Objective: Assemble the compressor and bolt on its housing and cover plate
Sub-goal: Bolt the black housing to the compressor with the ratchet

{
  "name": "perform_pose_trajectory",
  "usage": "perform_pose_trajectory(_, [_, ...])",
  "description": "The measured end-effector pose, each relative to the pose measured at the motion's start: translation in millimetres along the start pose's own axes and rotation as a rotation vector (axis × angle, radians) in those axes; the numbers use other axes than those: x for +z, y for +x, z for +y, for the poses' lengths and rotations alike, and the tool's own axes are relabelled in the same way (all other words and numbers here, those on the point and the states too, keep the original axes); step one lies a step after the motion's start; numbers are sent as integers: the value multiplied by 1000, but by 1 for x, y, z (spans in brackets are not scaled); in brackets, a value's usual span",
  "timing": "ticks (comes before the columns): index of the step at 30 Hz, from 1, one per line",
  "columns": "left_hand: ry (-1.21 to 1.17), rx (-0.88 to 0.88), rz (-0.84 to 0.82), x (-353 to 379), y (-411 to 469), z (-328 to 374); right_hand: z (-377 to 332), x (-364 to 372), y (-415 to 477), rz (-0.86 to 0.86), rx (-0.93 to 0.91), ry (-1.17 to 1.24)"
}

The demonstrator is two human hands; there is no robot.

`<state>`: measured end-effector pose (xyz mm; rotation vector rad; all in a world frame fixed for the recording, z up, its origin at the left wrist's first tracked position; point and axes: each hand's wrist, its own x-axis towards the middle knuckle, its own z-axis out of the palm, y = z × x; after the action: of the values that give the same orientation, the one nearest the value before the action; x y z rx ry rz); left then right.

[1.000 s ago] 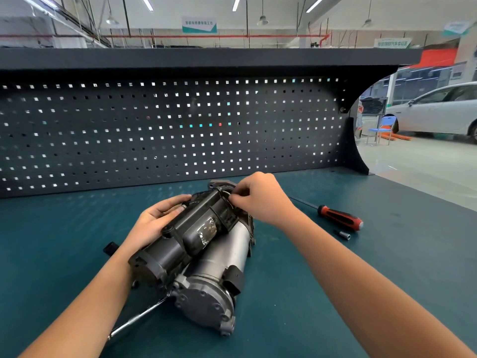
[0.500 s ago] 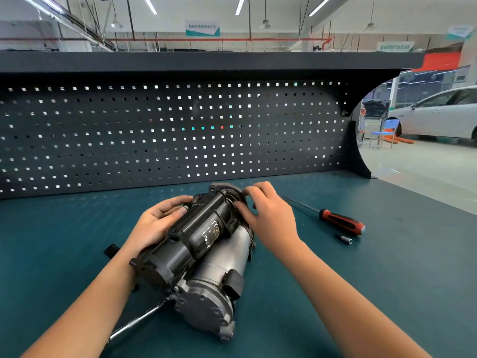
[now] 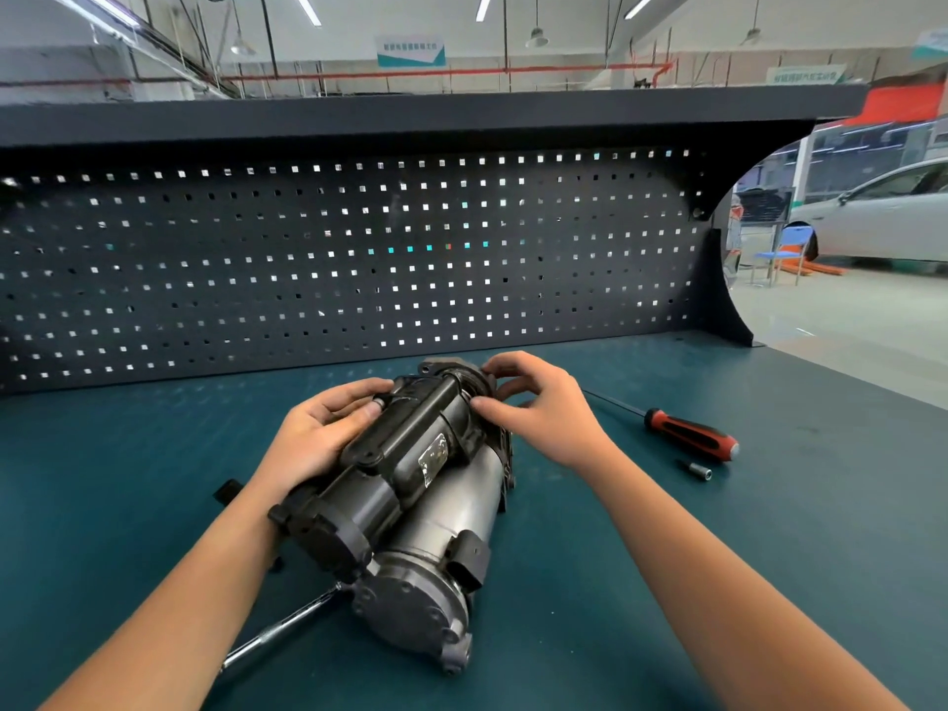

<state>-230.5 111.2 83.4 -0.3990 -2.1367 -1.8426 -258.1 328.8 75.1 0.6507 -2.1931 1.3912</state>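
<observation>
At the frame centre, the left hand is holding the compressor lying on the bench; the right hand is pinching its far end with a narrow grip.

Bright, even light from ceiling strip lamps; soft shadows on worktop; wide-angle bowing at frame edges; sharp focus.

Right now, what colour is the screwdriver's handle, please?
Red-and-black screwdriver handle, clearest in head view.
</observation>
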Motion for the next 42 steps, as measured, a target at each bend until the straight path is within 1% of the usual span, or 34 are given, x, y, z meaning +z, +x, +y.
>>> perform_pose_trajectory(5, [2,0,7,4,1,5,1,2,2,27,-43,-53])
perform_pose_trajectory(12, [-17,27,56,15,-4,11,1,-9,1,-100,162,220])
perform_pose_trajectory(17, [-23,67,127,31,-8,11,0,-15,-7,-223,205,308])
perform_pose_trajectory(18, [-22,69,129,32,-8,11,-5,-13,-8,-216,222,319])
perform_pose_trajectory(22, [0,90,135,31,-9,13,-14,0,-6,-154,193,208])
perform_pose_trajectory(26, [16,148,115,34,-10,18,-12,3,-1,-192,219,327])
perform_pose_trajectory(30, [-4,163,85,40,-9,20,-9,5,-4,-150,265,377])
perform_pose_trajectory(35, [-83,104,139,43,-12,17,-10,18,-10,-4,255,462])
perform_pose_trajectory(42, [-125,84,171,45,-14,16,-16,26,-12,122,277,501])
